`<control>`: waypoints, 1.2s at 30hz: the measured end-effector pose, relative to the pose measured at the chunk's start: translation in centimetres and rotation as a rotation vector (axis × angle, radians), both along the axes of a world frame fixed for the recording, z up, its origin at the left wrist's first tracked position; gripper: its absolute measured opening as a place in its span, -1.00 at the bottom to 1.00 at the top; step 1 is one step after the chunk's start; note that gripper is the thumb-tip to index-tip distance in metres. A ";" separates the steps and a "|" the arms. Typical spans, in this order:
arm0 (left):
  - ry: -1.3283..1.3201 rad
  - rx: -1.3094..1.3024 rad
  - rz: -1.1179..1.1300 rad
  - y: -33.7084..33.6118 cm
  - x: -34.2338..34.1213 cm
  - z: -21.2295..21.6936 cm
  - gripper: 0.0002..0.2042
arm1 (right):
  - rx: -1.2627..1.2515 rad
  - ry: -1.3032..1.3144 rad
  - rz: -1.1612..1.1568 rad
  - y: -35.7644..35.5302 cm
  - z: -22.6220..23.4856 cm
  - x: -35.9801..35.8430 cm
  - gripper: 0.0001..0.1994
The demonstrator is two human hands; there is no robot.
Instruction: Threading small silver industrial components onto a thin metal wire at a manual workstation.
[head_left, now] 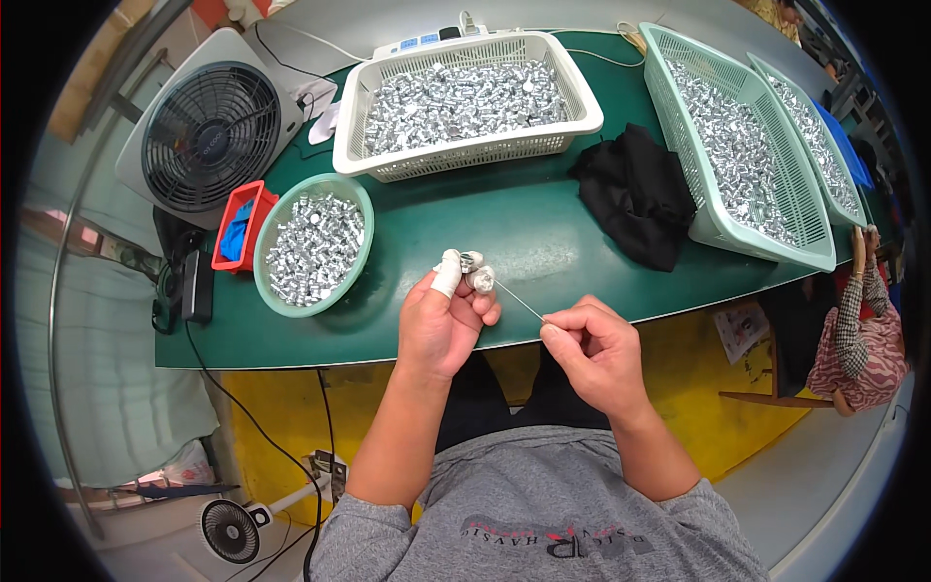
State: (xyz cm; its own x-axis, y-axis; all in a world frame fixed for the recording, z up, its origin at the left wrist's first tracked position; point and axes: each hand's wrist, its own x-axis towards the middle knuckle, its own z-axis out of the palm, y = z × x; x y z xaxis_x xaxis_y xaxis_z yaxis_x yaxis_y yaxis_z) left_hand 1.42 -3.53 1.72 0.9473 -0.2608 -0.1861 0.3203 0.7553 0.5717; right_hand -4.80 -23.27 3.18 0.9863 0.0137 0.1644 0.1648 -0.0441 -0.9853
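Small silvery caps sit pinched in our left hand fingers above the tabletop; right hand fingers pinch a thin wire touching one. We judge caps light, slick, easily dented: grip sides; the wire bends, so hold near its tip.

The small caps pinched in the left hand look like bright, shiny metal, and one fingertip wears a matt white wrap. The thin wire held by the right hand is glossy and smooth. The worktop has a matt green covering. The white basket, the round green bowl and the two pale green baskets are perforated plastic, each filled with glittering silvery metal pieces. The black cloth is soft and dull. The small red bin is smooth plastic.
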 end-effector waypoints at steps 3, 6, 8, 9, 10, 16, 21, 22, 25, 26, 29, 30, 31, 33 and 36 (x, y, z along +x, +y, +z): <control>0.015 0.034 0.003 0.0 0.0 0.2 -0.67 | 0.004 -0.024 -0.026 0.3 -0.3 0.3 -0.98; 0.008 0.052 -0.006 -0.1 -0.1 0.2 -0.66 | -0.008 -0.013 -0.007 0.3 0.0 0.3 -0.97; 0.004 0.061 -0.009 -0.1 -0.1 0.2 -0.65 | -0.014 -0.008 0.003 0.3 0.1 0.3 -0.96; -0.009 0.061 -0.017 -0.1 0.0 0.1 -0.66 | -0.013 -0.007 0.003 0.3 0.0 0.4 -0.96; -0.023 0.061 -0.025 -0.1 0.0 0.0 -0.66 | -0.013 -0.006 0.002 0.2 0.0 0.4 -0.96; -0.129 0.118 -0.015 -0.4 -0.5 -0.2 -0.72 | 0.038 0.037 0.021 0.1 0.4 0.6 -0.95; -0.276 0.187 -0.008 -0.1 -1.0 -0.3 -0.84 | 0.337 0.227 0.154 -0.3 -0.2 0.5 -0.95; -0.262 0.239 -0.037 0.2 -1.0 -0.3 -0.86 | 0.261 0.108 0.148 -0.1 -0.8 0.6 -0.95; -0.199 0.322 -0.087 -0.1 -0.6 0.2 -0.90 | -0.041 -0.230 0.041 -0.2 -0.9 0.7 -0.94; -0.148 0.356 -0.107 -0.4 -0.3 0.7 -0.91 | -0.264 -0.445 -0.061 -0.2 -0.7 0.8 -0.94; -0.182 0.413 -0.148 -0.4 -0.3 1.1 -0.92 | -0.158 -0.314 -0.043 -1.1 -0.2 0.4 -0.94; -0.264 0.436 -0.166 -0.2 -0.5 1.1 -0.93 | 0.173 0.036 0.080 -1.8 -0.1 0.1 -0.95; -0.346 0.460 -0.184 0.0 -0.6 1.1 -0.93 | 0.501 0.388 0.201 -2.2 -0.1 0.0 -0.96; -0.412 0.454 -0.199 0.4 -0.9 1.3 -0.93 | 0.638 0.489 0.285 -3.0 -0.5 0.1 -0.96; -0.543 0.442 -0.224 0.6 -1.0 1.5 -0.93 | 0.912 0.690 0.460 -3.2 -0.8 0.1 -0.95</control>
State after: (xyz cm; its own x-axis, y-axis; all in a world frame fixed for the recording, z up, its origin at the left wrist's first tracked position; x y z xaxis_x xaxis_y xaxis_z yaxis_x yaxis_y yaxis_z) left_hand 0.37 -2.89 3.18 0.8688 -0.4679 0.1621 0.0243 0.3673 0.9298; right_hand -4.71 -26.43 2.35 0.8038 0.5362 -0.2577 -0.5842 0.6295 -0.5123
